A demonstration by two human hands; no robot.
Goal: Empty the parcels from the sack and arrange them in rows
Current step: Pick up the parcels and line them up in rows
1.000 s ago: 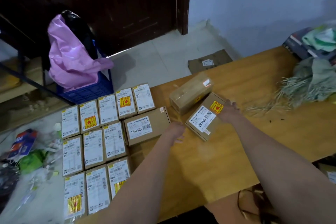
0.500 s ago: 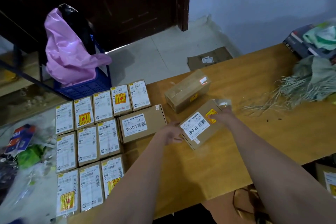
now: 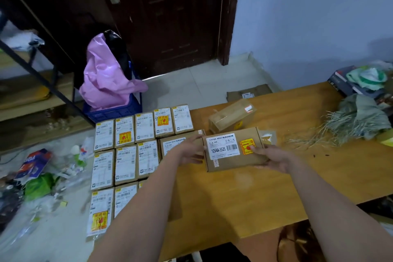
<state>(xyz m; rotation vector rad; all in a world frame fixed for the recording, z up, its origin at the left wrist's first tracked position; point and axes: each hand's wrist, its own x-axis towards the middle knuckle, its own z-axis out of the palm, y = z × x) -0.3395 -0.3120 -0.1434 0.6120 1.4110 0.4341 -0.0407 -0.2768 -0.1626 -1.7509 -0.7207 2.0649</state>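
At the table's (image 3: pixel 319 187) centre both hands hold one brown parcel (image 3: pixel 225 155), left hand (image 3: pixel 190 152) on its 9 o'clock edge, right hand (image 3: pixel 274 156) at 3 o'clock; many parcels (image 3: pixel 125 155) lie in rows at 9 o'clock, one box (image 3: pixel 231 118) waits at 12 o'clock, sack (image 3: pixel 359 117) looks empty

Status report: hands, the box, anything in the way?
Left hand and right hand grip the labelled box by its ends. Rows of parcels lie left. Taped box sits just behind.

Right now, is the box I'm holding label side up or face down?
Label side up: the held box shows its white label and yellow sticker toward the camera.
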